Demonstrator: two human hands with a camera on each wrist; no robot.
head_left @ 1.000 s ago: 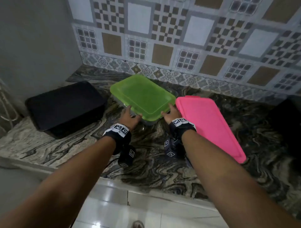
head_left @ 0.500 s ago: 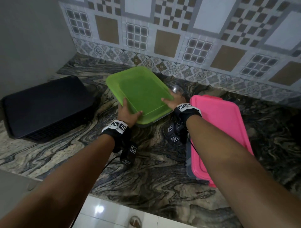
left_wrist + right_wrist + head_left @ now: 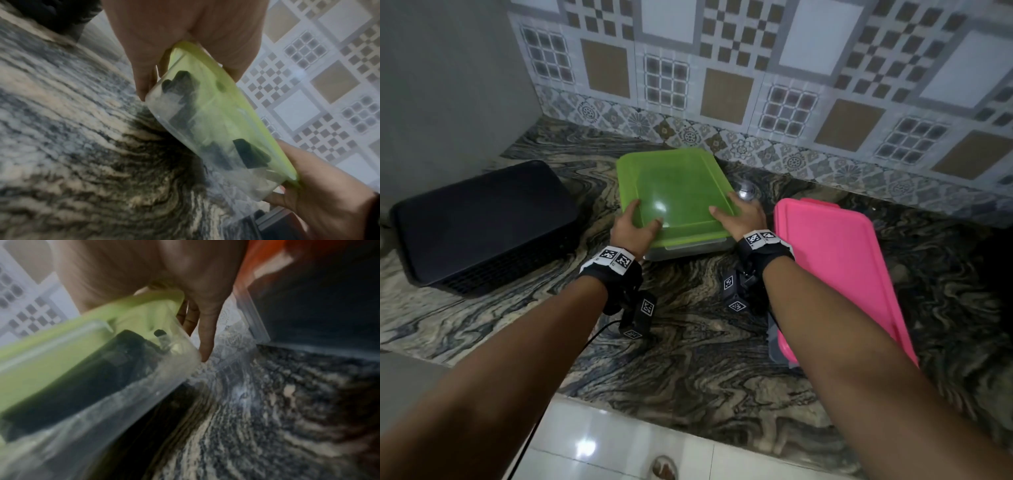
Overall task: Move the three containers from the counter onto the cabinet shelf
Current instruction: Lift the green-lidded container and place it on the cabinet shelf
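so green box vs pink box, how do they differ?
The green box is gripped by the left hand and right hand; the pink box lies untouched on the counter. Green lid, pink lid. Pink looks longer. Both have clear bases.

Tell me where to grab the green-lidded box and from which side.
Take the green-lidded box at its two near corners, one hand per side, coming from the counter's front edge. It is wide and flat, so thumbs go on the lid and fingers under the rim, as the left hand and right hand do now.
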